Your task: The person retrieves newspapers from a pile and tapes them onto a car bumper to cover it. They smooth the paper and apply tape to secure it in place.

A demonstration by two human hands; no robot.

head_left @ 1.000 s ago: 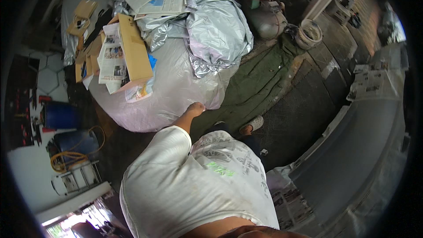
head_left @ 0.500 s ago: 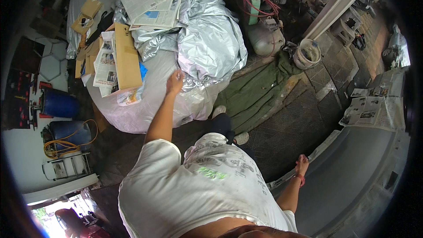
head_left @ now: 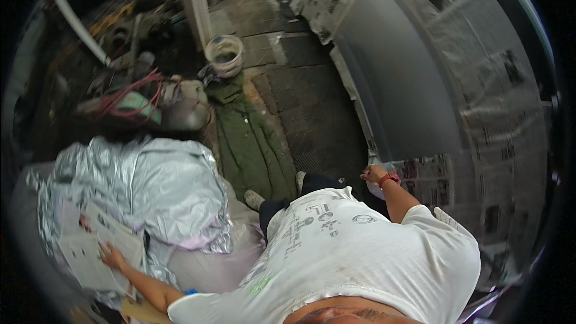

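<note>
My left hand (head_left: 112, 257) is spread over a sheet of newspaper (head_left: 82, 252) and touches it. That newspaper lies on a crumpled silver cover (head_left: 174, 192) at the lower left. My right hand (head_left: 374, 174), with a red band at the wrist, has its fingers curled close to the near corner of a smooth grey panel (head_left: 396, 72). Something pale shows just under that hand, too unclear to name. Masking newspaper (head_left: 480, 138) surrounds the panel on the right.
A green cloth (head_left: 249, 144) lies on the dark floor by my feet. Beyond it stand a white bucket (head_left: 224, 55) and a post (head_left: 193, 6). A tank (head_left: 185, 108) with a red hose (head_left: 129, 99) is at the left, near scattered parts.
The view has swung to the right, bringing the grey panel fully in. My left hand has gone from beside the silver cover onto the newspaper; my right hand stays by the panel's edge.
</note>
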